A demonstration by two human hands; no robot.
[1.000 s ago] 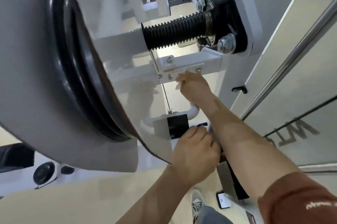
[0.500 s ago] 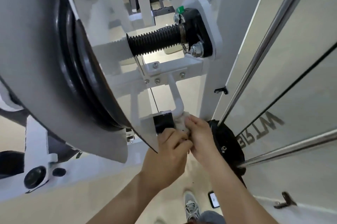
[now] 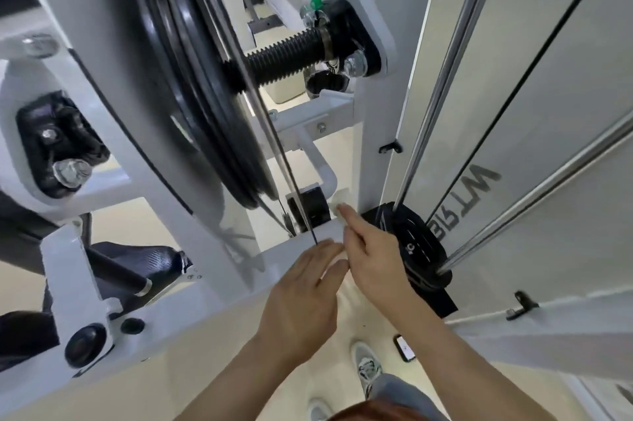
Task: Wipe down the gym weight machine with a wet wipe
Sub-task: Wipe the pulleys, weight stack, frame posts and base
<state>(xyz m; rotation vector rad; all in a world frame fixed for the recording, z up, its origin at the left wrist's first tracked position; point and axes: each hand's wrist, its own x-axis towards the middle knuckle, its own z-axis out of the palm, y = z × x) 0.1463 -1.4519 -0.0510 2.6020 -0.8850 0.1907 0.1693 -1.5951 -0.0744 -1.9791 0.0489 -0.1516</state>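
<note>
Wet wipe (image 3: 341,198) is lying bunched on the white frame bar (image 3: 222,299) of the weight machine (image 3: 380,105), just right of the black block (image 3: 310,211). I am pressing it there with the straight fingers (image 3: 344,215) of my right hand (image 3: 371,263). My left hand (image 3: 301,297) is resting flat alongside, holding nothing. I am judging it light, limp and slick, so flat fingertip pressure is suiting it better than a pinch.

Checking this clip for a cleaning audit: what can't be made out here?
Head view:
- Mostly hidden: wet wipe, under fingers of the right hand.
- Too small to read: phone screen on the floor.
- Partly covered: panel lettering, by the black weight stack.
- Cut off at top and left edges: machine frame.
</note>
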